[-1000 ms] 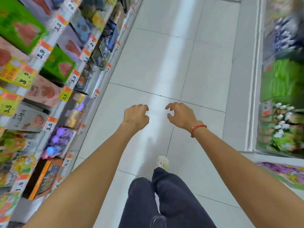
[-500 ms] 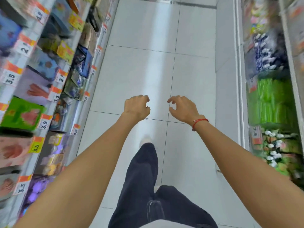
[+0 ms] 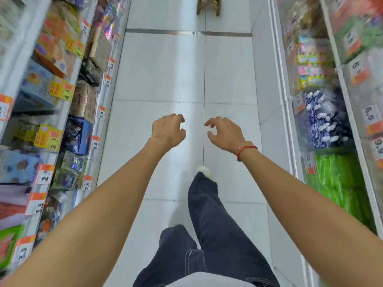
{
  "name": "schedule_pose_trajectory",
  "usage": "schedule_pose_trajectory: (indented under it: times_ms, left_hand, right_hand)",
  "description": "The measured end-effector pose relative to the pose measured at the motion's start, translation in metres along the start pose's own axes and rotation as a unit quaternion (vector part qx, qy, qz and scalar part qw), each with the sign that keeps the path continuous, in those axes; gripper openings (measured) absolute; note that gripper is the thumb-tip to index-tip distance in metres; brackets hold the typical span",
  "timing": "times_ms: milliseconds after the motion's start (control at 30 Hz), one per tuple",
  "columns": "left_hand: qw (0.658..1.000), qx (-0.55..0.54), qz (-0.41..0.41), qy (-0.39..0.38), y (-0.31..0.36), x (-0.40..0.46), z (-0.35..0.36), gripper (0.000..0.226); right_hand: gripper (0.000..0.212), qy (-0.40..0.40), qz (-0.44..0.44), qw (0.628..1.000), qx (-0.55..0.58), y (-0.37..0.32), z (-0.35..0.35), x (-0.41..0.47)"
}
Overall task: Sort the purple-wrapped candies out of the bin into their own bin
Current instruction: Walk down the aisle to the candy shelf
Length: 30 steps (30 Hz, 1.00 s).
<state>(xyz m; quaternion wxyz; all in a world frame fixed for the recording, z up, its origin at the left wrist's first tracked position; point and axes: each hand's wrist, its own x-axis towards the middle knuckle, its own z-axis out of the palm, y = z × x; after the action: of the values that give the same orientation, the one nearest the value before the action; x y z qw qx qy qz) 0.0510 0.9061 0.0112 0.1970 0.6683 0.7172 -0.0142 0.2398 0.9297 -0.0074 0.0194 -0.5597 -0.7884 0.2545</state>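
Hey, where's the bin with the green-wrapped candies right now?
In the head view, the green candy bin sits low on the right-hand shelves, just below the bin of blue-and-white candies and beside the right forearm.

I look down an aisle of tiled floor (image 3: 165, 75) with shelves (image 3: 47, 104) of packets on my left and candy bins (image 3: 327, 125) on my right. My left hand (image 3: 167, 131) and right hand (image 3: 224, 132) hang side by side, apart, above the floor. A stool (image 3: 209, 5) stands far ahead.
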Motion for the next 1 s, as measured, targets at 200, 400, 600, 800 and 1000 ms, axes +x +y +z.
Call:
schedule_pose_trajectory:
  times_ms: [200, 400, 600, 800, 1000]
  left_hand:
    - [1.0, -0.013, 0.001, 0.012, 0.034, 0.14, -0.048, 0.039]
    - [1.0, 0.0, 0.015, 0.011, 0.053, 0.285, -0.082, 0.039]
    - [0.999, 0.021, 0.023, -0.021, 0.066, 0.444, -0.118, 0.039]
    - [0.998, 0.041, 0.033, -0.04, 0.095, 0.598, -0.167, 0.038]
    - [0.998, 0.034, 0.04, -0.032, 0.144, 0.753, -0.203, 0.038]
  right_hand:
    - [0.033, 0.0, -0.004, 1.0, -0.011, 0.049, -0.071, 0.124]
    - [0.033, 0.008, -0.002, 0.999, -0.032, 0.089, -0.128, 0.254]
    - [0.033, 0.007, 0.019, 1.0, -0.023, 0.137, -0.185, 0.395]
    - [0.033, 0.02, 0.035, 0.999, -0.008, 0.186, -0.252, 0.527]
    - [0.034, 0.012, 0.042, 0.999, -0.019, 0.255, -0.32, 0.66]
